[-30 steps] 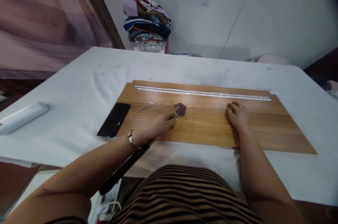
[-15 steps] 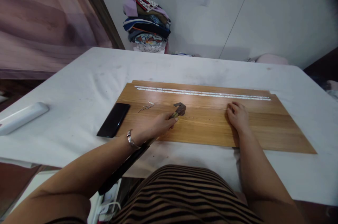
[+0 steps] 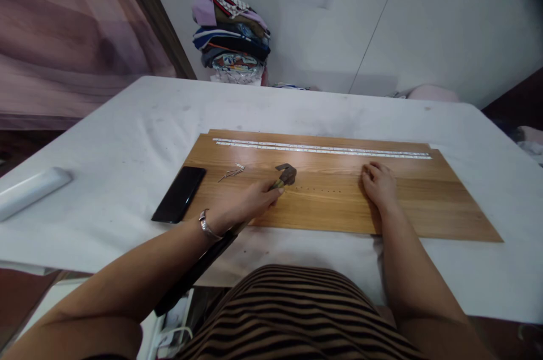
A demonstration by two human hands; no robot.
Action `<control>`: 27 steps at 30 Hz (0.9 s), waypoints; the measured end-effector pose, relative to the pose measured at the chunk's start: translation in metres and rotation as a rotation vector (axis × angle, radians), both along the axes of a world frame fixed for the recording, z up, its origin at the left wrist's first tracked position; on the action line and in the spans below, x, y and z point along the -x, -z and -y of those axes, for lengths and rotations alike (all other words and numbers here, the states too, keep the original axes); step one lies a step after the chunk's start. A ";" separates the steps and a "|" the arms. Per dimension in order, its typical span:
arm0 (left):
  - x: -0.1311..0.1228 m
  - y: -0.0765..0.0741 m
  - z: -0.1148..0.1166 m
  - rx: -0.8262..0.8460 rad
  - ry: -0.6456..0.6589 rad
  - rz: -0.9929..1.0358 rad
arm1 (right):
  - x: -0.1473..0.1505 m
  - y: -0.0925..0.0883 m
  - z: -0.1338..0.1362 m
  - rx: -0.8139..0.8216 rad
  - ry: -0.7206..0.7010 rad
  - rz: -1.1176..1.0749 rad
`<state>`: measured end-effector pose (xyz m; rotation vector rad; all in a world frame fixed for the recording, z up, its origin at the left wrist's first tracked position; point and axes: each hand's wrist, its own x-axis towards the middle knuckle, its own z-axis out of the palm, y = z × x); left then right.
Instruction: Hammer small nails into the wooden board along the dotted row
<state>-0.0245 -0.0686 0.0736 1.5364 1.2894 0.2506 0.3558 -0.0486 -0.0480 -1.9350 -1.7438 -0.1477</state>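
My left hand (image 3: 265, 195) is closed around a claw hammer (image 3: 289, 174) near its head, over the middle of a wooden board (image 3: 441, 207). The hammer's long dark handle runs back under my left forearm. Just right of the hammer head, a row of small dark nail heads or holes (image 3: 322, 190) crosses the board. My right hand (image 3: 380, 183) rests on the board farther right, its fingers curled in; anything inside them is hidden. Several loose nails (image 3: 231, 172) lie to the left of the hammer.
Two white measuring strips (image 3: 322, 149) run along the board's far side. A black phone (image 3: 179, 195) lies over its left edge. On the white-covered table (image 3: 106, 139), a long white object (image 3: 34, 191) sits far left. Folded clothes (image 3: 233, 32) are stacked beyond, against the wall.
The whole view has shifted slightly, so things appear a little farther left. Both hands and the hammer keep their places on the board.
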 end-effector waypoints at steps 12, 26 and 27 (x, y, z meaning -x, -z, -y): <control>0.000 0.003 0.001 0.016 -0.015 -0.016 | -0.002 0.003 0.000 0.016 -0.003 -0.013; 0.005 0.003 -0.003 -0.020 0.021 0.021 | -0.001 0.004 0.001 -0.004 -0.011 -0.006; 0.006 0.002 -0.003 -0.025 0.023 0.025 | -0.001 0.004 0.001 -0.010 -0.013 -0.006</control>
